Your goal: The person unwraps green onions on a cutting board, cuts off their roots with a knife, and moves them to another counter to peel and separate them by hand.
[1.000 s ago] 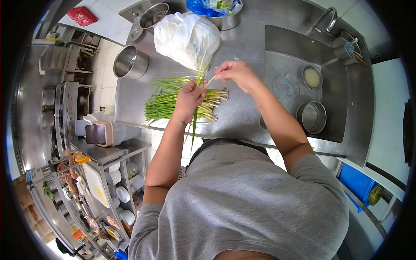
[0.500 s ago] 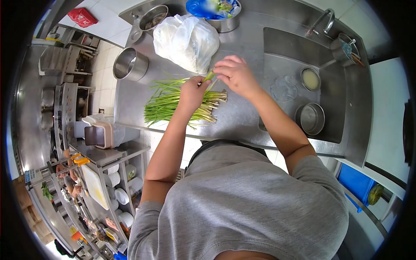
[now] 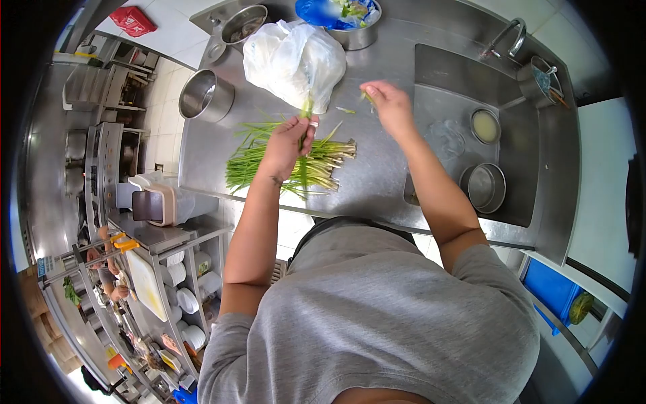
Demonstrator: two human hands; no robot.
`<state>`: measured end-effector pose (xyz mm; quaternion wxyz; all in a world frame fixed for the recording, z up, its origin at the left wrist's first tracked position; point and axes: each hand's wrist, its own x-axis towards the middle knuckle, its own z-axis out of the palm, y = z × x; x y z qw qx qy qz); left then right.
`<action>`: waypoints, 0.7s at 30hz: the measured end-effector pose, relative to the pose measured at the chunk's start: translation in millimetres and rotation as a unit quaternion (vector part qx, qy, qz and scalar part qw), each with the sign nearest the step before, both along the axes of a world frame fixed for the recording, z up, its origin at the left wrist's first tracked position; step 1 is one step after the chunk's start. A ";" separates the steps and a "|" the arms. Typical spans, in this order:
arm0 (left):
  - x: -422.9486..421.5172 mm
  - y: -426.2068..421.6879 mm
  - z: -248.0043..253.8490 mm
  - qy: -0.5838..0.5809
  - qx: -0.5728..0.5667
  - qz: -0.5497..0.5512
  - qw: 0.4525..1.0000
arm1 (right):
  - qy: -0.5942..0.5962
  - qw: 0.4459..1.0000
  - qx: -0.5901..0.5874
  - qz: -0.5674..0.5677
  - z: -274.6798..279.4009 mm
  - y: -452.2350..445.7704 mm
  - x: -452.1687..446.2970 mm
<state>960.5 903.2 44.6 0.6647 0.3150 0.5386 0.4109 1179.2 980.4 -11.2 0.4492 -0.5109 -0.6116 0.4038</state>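
Observation:
My left hand (image 3: 289, 143) is closed around a green onion (image 3: 306, 108), which stands up in front of the white plastic bag. Apart from it, to the right, my right hand (image 3: 391, 108) pinches a small pale-green piece of onion (image 3: 367, 96) between thumb and fingers. A pile of green onions (image 3: 252, 165) lies on the steel counter (image 3: 377, 182) under and beside my left hand, leaves to the left, root ends to the right. Between my hands a short onion scrap (image 3: 345, 110) lies on the counter.
The white plastic bag (image 3: 286, 64) stands behind the pile, with a steel pot (image 3: 207, 97) to its left. At the back is a bowl with a blue bag (image 3: 360, 37). The sink (image 3: 518, 161) on the right holds a pot (image 3: 486, 187) and a cup of cloudy liquid (image 3: 484, 126).
My hands have moved apart: the right went right with a piece of onion, the left turned the onion more upright. A scrap now lies on the counter between them.

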 end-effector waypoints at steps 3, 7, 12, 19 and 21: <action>1.2 3.4 8.1 -0.079 0.074 0.057 0.992 | -0.077 0.996 0.034 0.008 -6.2 -3.6 -11.4; 19.5 11.5 13.8 -0.121 0.174 0.106 0.971 | 0.206 0.942 -0.136 0.227 18.9 -32.8 -45.8; -7.7 21.6 25.1 -0.095 0.273 0.239 0.927 | 0.159 0.907 -0.267 0.285 8.1 -39.6 -37.1; -70.3 4.7 40.9 -0.093 0.284 0.325 0.897 | 0.027 0.937 -0.247 0.245 -1.0 -37.1 10.6; -80.0 -2.6 44.4 -0.055 0.274 0.319 0.905 | -0.041 0.960 -0.187 0.204 -8.0 -34.5 15.1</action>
